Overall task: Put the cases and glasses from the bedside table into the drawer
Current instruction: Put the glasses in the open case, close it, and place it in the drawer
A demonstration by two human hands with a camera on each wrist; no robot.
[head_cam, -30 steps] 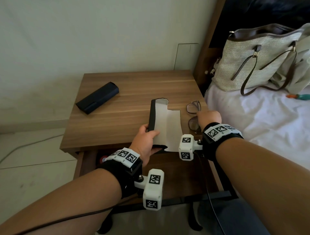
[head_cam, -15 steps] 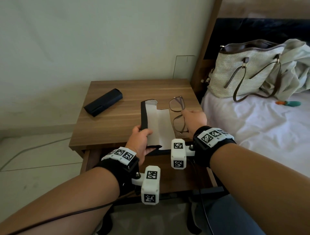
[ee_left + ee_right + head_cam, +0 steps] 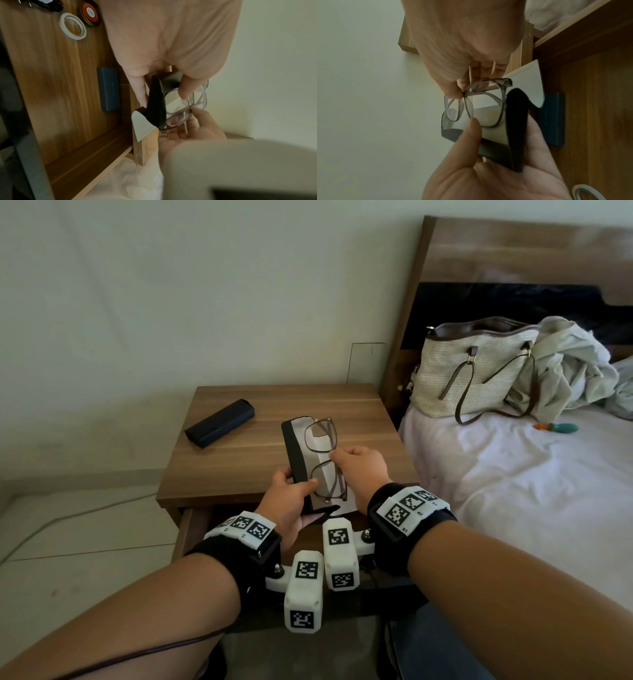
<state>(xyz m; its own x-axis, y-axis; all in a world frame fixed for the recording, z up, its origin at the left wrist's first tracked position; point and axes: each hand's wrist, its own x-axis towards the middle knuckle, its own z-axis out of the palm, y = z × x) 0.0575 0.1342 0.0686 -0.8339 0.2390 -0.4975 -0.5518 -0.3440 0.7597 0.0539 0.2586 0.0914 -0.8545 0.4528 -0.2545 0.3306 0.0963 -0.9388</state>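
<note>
From the head view, the left hand [image 3: 291, 501] grips an opened black fold-flat glasses case with pale lining [image 3: 297, 460] over the wooden bedside table [image 3: 239, 467], while the right hand [image 3: 359, 470] pinches the grey-framed folded glasses [image 3: 325, 460] against that lining; a closed dark hard case [image 3: 220, 422] lies on the tabletop's far left. The left wrist view shows the open wooden drawer [image 3: 68, 108] below, holding a dark blue flat case [image 3: 108, 89]. In the right wrist view, thumb and fingers close on the glasses at the bridge.

Open black case [image 3: 297, 460], pale lining, held above table edge; grey-framed glasses [image 3: 325, 455] folded against lining. Closed dark case [image 3: 219, 422] flat on bedside table [image 3: 359, 419]. Drawer [image 3: 56, 81] open.
</note>
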